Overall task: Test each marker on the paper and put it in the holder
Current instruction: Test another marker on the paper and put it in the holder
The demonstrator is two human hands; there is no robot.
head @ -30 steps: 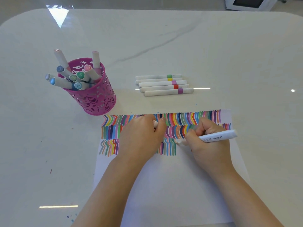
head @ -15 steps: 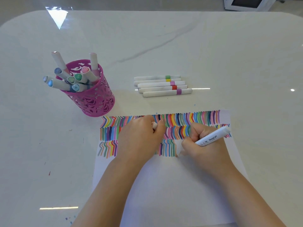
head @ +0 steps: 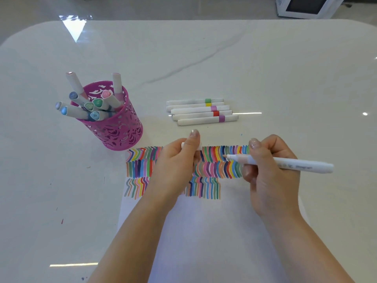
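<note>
Marker [head: 289, 164] with its cap off sits in the right hand [head: 271, 174], whose fingers curl round it above the striped paper [head: 214, 231], tip pointing to nine o'clock; the left hand [head: 175, 170] pinches what looks like the small white cap [head: 183, 144]. The wet tip could smear the stripes or a finger if the cap misses it; the pink holder [head: 116, 129] at ten o'clock is crowded with leaning markers and could tip if this one is pushed in hard; five more markers [head: 202, 112] wait at twelve o'clock.
</note>
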